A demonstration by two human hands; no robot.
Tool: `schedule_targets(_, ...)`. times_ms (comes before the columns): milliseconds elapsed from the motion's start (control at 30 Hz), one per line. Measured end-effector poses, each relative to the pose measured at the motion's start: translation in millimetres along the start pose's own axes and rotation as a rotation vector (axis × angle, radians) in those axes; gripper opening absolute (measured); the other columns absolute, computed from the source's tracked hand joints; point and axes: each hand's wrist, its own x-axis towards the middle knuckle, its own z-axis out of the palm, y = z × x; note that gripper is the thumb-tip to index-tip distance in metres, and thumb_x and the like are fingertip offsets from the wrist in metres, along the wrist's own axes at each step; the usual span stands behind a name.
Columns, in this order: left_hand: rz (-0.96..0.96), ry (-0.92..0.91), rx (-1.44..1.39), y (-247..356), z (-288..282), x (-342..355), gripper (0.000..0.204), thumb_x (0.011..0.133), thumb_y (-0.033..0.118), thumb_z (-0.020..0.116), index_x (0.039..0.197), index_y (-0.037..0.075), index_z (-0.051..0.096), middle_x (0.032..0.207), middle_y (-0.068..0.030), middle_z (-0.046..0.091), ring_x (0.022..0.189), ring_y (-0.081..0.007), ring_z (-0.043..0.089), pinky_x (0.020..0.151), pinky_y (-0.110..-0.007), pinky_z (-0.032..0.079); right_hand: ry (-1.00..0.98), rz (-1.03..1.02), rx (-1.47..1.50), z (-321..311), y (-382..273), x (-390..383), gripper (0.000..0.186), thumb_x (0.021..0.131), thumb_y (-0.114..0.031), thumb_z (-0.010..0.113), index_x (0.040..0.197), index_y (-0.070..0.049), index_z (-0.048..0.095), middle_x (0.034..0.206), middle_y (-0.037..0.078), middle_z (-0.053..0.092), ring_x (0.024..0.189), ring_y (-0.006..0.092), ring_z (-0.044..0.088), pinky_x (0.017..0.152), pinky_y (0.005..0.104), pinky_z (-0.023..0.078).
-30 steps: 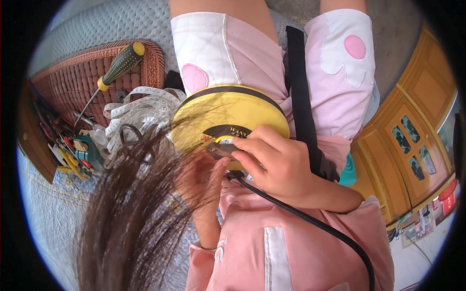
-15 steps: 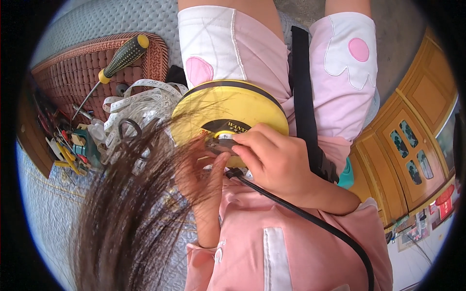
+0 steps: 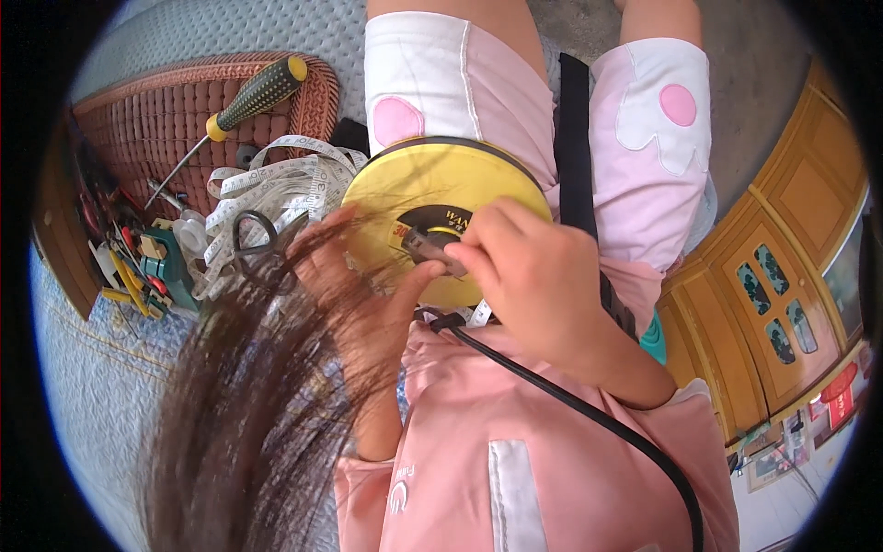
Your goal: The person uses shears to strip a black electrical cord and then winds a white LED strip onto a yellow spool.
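A round yellow tape-measure reel point(image 3: 391, 189) with a black band round its rim rests on my lap against my thigh. At its middle sits a small dark grey flat piece point(image 3: 425, 247), which looks like the reel's crank. My right hand point(image 3: 543, 276) pinches the near end of this piece between thumb and fingers. To the left, my left hand point(image 3: 354, 299) is spread open beside the reel, its thumb tip close to the grey piece; strands of hair partly cover it. White measuring tape point(image 3: 285, 175) lies in a loose heap left of the reel.
A black-and-yellow screwdriver point(image 3: 258, 97) lies on a brown woven mat point(image 3: 166, 120). Scissors with black handles point(image 3: 253, 230) lie by the tape heap. Several small tools and a green part point(image 3: 166, 262) are at the left. A black cord point(image 3: 589, 409) crosses my front. Wooden cabinets point(image 3: 727, 322) stand at the right.
My left hand has opened and drawn back leftward from the reel's middle. My right hand still pinches the grey piece, which now shows more plainly and sits at a steeper slant.
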Motion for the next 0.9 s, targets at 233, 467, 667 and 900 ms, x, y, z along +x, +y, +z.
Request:
schedule_targets(233, 0.154, -0.005, 0.211, -1, -6, 10, 0.084, 0.044, 0.016, 0.073, 0.115, 0.005, 0.029, 0.101, -0.0105, 0.038, 0.094, -0.0244, 0.035, 0.075, -0.034, 0.036, -0.015, -0.067, -0.012, 1, 5, 9, 0.016, 0.065, -0.018, 0.056, 0.063, -0.008, 0.045, 0.057, 0.005, 0.048, 0.049, 0.023, 0.05, 0.042, 0.0314, 0.038)
schedule_targets(467, 0.112, -0.235, -0.141, -3, -5, 26, 0.087, 0.038, 0.011, 0.075, 0.111, -0.001, 0.029, 0.093, -0.0156, 0.046, 0.089, -0.0249, 0.046, 0.074, -0.032, 0.04, 0.045, -0.002, 0.392, -18, 31, 7, 0.016, 0.06, -0.015, 0.062, 0.067, -0.004, 0.053, 0.064, 0.005, 0.055, 0.054, 0.0128, 0.052, 0.045, 0.023, 0.038)
schedule_targets(667, 0.107, -0.28, -0.301, -17, -11, 23, 0.072, 0.039, 0.007, 0.075, 0.097, -0.002, 0.034, 0.084, -0.0129, 0.051, 0.078, -0.0187, 0.052, 0.066, -0.027, 0.044, 0.308, -0.275, 0.317, -25, 53, -22, 0.017, 0.059, -0.01, 0.061, 0.072, -0.003, 0.053, 0.065, 0.004, 0.049, 0.053, 0.0133, 0.047, 0.045, 0.0219, 0.036)
schedule_targets(900, 0.203, -0.107, -0.702, -21, -1, -2, 0.062, 0.043, 0.004, 0.074, 0.091, 0.002, 0.034, 0.084, -0.0076, 0.045, 0.078, -0.0143, 0.049, 0.065, -0.024, 0.043, 0.207, -0.495, 0.14, -2, 34, -40, 0.02, 0.059, -0.012, 0.062, 0.075, -0.005, 0.054, 0.068, 0.008, 0.048, 0.06, 0.0222, 0.049, 0.052, 0.0281, 0.04)
